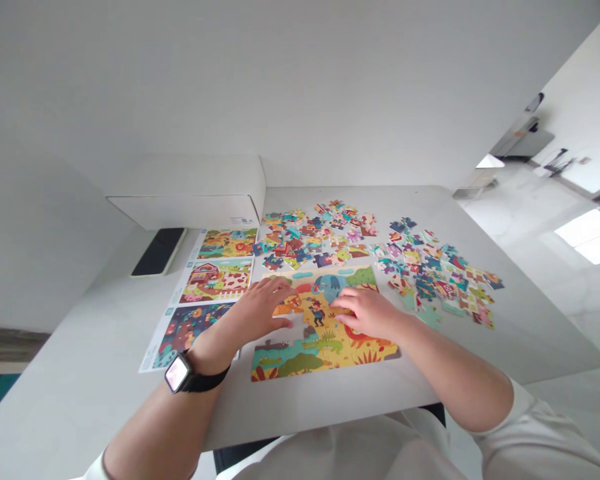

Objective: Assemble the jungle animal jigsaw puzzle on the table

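Note:
A partly built jigsaw puzzle (325,350) with a savanna picture, an elephant and a crocodile lies on the white table (105,347) in front of me. My left hand (257,310), a black watch on its wrist, rests flat on the puzzle's left part with fingers stretched out. My right hand (367,312) lies on the puzzle's middle right, fingers curled down and pressing on the pieces there. Whether a loose piece sits under those fingers is hidden.
Two heaps of loose puzzle pieces (315,237) (437,277) lie beyond and right of the puzzle. A reference sheet (205,293) with three pictures lies to the left. A white box (190,193) and a dark phone (159,251) sit at the back left.

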{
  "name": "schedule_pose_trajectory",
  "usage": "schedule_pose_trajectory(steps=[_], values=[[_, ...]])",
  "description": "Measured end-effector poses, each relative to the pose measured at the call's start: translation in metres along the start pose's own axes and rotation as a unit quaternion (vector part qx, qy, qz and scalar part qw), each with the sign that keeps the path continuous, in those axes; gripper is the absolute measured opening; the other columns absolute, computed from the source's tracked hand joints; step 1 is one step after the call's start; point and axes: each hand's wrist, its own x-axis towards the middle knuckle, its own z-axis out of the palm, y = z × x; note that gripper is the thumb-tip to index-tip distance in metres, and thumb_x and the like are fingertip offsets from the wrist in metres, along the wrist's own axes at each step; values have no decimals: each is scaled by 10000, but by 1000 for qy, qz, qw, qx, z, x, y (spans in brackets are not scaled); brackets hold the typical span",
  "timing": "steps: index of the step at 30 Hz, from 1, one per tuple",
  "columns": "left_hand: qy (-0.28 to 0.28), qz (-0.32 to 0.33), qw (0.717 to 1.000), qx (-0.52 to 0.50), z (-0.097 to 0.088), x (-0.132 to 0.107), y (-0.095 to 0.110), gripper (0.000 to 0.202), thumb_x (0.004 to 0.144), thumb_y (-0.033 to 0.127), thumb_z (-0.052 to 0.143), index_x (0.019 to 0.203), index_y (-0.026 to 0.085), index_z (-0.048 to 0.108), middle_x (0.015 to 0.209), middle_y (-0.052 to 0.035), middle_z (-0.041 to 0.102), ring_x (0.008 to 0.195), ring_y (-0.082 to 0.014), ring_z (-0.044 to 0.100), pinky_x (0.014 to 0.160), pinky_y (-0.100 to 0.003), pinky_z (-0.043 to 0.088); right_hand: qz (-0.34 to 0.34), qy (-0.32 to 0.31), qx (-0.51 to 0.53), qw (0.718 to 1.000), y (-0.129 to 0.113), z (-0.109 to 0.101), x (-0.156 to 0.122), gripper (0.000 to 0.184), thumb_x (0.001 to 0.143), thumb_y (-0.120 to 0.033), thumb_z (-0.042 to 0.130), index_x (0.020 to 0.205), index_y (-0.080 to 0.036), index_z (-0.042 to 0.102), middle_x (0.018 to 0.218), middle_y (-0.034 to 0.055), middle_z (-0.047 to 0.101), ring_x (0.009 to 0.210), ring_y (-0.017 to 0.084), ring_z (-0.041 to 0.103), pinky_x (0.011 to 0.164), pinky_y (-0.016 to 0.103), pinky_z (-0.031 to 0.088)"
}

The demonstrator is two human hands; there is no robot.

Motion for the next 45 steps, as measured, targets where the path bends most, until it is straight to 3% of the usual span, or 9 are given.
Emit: schedule_pose_trajectory(steps=[10, 16, 19, 23, 27, 31, 35, 40, 45], values=[[20, 1, 1000, 4, -2, -1, 3, 530, 918, 410, 864, 1399, 266, 696, 1412, -110, 693, 1305, -343, 657, 1112, -510, 535, 2, -8, 3, 1000, 0, -2, 0, 281, 1064, -338, 685, 1311, -268, 800, 1224, 95, 778, 1059, 264, 770, 937, 397, 580], [93, -11, 996, 7, 0, -1, 3, 348, 1004, 296, 728, 1349, 245, 716, 1347, -118, 722, 1252, -332, 690, 1095, -515, 560, -26, 30, 7, 999, -7, -38, 12, 251, 1054, -362, 691, 1275, -309, 800, 1203, 65, 794, 1025, 235, 760, 888, 362, 568], [116, -13, 993, 8, -1, -1, 6, 337, 996, 251, 715, 1333, 247, 723, 1317, -117, 730, 1220, -331, 693, 1080, -524, 567, -48, 45, -34, 997, -5, -69, 52, 182, 1020, -330, 728, 1171, -276, 814, 1180, 83, 805, 1086, 269, 738, 925, 396, 556], [116, -17, 993, 14, -7, -1, 11, 292, 1006, 257, 723, 1297, 235, 731, 1297, -121, 735, 1193, -328, 691, 1047, -514, 576, 6, 60, -51, 997, 9, -96, 147, 203, 979, -308, 783, 1171, -250, 816, 1178, 77, 828, 1071, 257, 753, 925, 366, 549], [100, -32, 994, 17, -12, 0, 16, 276, 1026, 309, 732, 1286, 218, 731, 1276, -124, 736, 1174, -327, 689, 1019, -505, 578, 58, 74, -53, 994, 18, -91, 243, 253, 1017, -268, 738, 1258, -235, 807, 1271, 84, 827, 1178, 256, 756, 1010, 345, 541], [91, -54, 994, 24, -13, 1, 19, 265, 1023, 331, 742, 1261, 215, 744, 1245, -122, 733, 1136, -319, 691, 990, -487, 575, 81, 79, -63, 992, 15, -66, 305, 353, 1056, -253, 677, 1399, -225, 754, 1468, 113, 748, 1355, 263, 685, 1122, 348, 501], [96, -48, 994, 26, -10, 0, 21, 286, 1055, 384, 699, 1284, 218, 734, 1254, -111, 727, 1149, -305, 681, 1006, -467, 561, 100, 65, -61, 991, 8, -46, 342, 457, 1077, -224, 611, 1531, -204, 667, 1514, 173, 708, 1390, 307, 664, 1131, 403, 505], [97, -49, 994, 27, -10, -1, 21, 306, 1054, 409, 705, 1295, 221, 725, 1273, -107, 722, 1158, -299, 678, 1008, -459, 557, 114, 45, -51, 991, 9, -40, 361, 623, 848, -317, 912, 1445, -270, 743, 1495, 167, 712, 1350, 366, 674, 1108, 436, 523], [93, -52, 994, 32, -12, 0, 24, 328, 1054, 379, 701, 1330, 202, 714, 1288, -121, 720, 1170, -309, 680, 1007, -477, 563, 123, 67, -20, 990, 22, -57, 345, 380, 804, -315, 915, 1170, -238, 849, 1296, 140, 795, 1206, 334, 731, 1029, 410, 546]])
